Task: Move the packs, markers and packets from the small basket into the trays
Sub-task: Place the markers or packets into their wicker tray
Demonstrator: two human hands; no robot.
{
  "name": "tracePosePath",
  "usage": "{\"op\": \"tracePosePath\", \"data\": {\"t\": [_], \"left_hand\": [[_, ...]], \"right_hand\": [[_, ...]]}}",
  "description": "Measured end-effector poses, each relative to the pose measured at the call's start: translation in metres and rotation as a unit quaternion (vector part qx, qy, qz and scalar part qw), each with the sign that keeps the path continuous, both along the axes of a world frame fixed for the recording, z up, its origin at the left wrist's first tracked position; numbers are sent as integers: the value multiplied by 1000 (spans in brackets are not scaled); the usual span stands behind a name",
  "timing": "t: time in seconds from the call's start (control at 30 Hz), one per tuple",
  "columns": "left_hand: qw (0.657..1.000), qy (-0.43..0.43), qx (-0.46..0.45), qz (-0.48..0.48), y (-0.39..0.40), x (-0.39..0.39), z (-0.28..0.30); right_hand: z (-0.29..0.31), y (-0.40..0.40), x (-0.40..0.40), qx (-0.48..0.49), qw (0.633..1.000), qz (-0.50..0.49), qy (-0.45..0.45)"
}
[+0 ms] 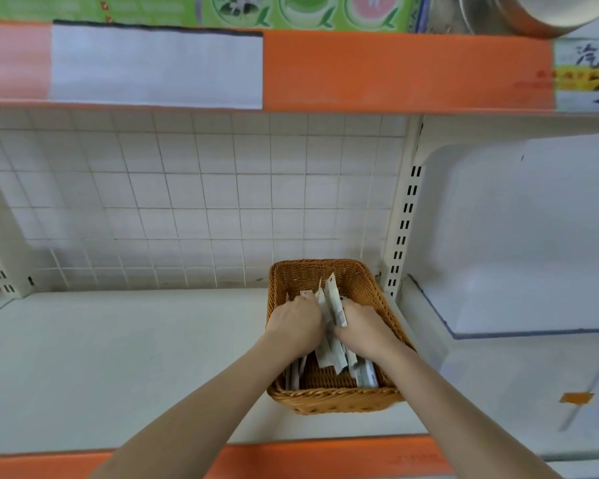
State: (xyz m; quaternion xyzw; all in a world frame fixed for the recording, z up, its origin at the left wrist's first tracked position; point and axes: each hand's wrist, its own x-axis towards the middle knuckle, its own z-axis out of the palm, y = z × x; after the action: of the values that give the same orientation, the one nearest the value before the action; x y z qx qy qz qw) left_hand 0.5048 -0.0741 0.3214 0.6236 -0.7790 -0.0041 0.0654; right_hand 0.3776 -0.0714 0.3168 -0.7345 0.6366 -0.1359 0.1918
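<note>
Reaching into the small basket (329,399) with both hands: left hand (296,323) curled over a bunch of white packets (334,305), right hand (363,328) clamped on the same bunch from the other side, ends sticking up between. More packets lying flat underneath, lower centre of frame. Wicker basket sitting on a pale shelf (118,357), orange edge strip (325,454) along the bottom, white grid panel (187,188) behind.

A pale shelf (118,357) with an orange front edge (325,454) is standing before a white wire-grid back panel (187,188). A slotted upright (403,219) is dividing the bays. An upper shelf's orange strip (405,70) is carrying a white label (156,67). Even light is falling throughout.
</note>
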Motion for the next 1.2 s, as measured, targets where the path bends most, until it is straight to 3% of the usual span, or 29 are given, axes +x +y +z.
{"op": "tracePosePath", "data": {"t": [0.37, 0.67, 1.0, 1.2], "left_hand": [[997, 63, -38, -32, 13, -1, 16], [978, 185, -84, 47, 38, 23, 37], [956, 212, -89, 181, 101, 122, 30], [946, 221, -85, 222, 139, 217, 36]], "right_hand": [[2, 4, 1, -60, 998, -10, -30], [34, 20, 19, -41, 989, 74, -122], [44, 61, 117, -15, 972, 197, -126], [46, 80, 197, 18, 968, 218, -121]]}}
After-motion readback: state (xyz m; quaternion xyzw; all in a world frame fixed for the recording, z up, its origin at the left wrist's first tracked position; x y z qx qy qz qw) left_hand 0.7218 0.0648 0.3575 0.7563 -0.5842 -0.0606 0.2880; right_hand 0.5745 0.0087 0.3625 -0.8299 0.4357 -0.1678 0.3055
